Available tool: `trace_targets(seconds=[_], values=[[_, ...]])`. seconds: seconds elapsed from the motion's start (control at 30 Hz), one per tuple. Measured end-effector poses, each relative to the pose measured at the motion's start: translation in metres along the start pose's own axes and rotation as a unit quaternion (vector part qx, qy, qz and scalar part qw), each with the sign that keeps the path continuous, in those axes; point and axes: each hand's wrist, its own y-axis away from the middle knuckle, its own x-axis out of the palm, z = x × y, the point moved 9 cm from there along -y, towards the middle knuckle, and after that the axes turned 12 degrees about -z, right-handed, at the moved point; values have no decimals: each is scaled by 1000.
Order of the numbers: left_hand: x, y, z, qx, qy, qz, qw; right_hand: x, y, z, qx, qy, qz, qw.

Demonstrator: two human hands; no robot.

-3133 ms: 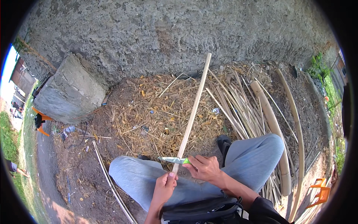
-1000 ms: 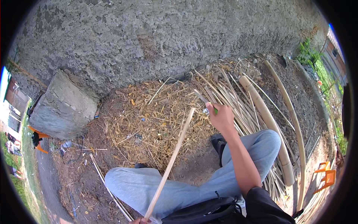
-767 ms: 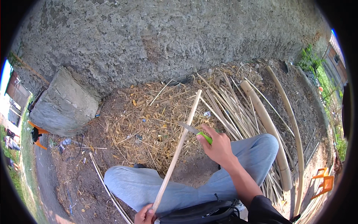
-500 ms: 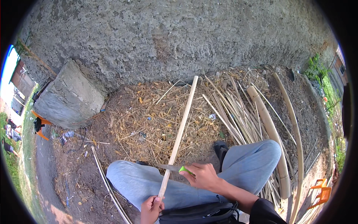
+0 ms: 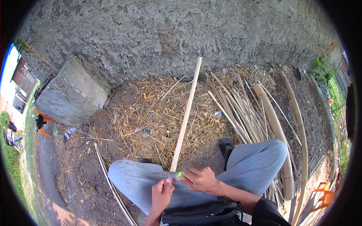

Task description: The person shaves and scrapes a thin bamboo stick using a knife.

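Note:
My right hand point(image 5: 202, 179) is wrapped round the green handle of a knife point(image 5: 166, 174), whose blade points left. That blade lies across the near part of a long pale bamboo strip point(image 5: 187, 113). My left hand point(image 5: 162, 193) grips the strip's near end, thumb on top, just below the blade. From there the strip slants up and away toward the wall, its far tip raised. Both hands are close together over my lap, between my bent knees. The fingers of the right hand hide most of the handle.
A heap of thin bamboo strips point(image 5: 241, 113) lies right of centre, beside a thick bamboo pole point(image 5: 274, 130) and a curved pole point(image 5: 298, 120). A rough wall point(image 5: 181, 34) rises ahead. A concrete block point(image 5: 75, 90) stands at left. Orange chairs point(image 5: 324, 196) show at both edges.
My left hand has moved up and right, close to the knife. The bamboo strip has shifted away from me, its far tip higher against the wall. The knife has come slightly nearer me.

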Motion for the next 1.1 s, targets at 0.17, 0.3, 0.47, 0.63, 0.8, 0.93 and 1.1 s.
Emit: trace_targets(seconds=[0.17, 0.3, 0.47, 0.63, 0.8, 0.93, 1.1], values=[[2, -5, -9, 83, -44, -4, 996, -5, -6, -4, -6, 10, -10, 1000], [3, -3, -17, 124, -79, -1, 989, -5, -1, -4, -8, 23, -34, 999], [3, -2, 1, 89, -63, 12, 994, -1, 7, -5, 3, 28, -15, 1000], [1, 5, 1, 41, -36, 20, 998, -1, 10, -1, -5, 18, -14, 1000], [6, 1, 2, 5, -10, 14, 1000, -1, 6, -9, 21, 7, 2, 1000], [9, 1, -15, 76, -51, 1, 996, -9, 1, -6, 10, 17, -36, 999], [13, -2, -19, 84, -60, 11, 995, -11, 1, -11, 16, 18, -55, 998]])
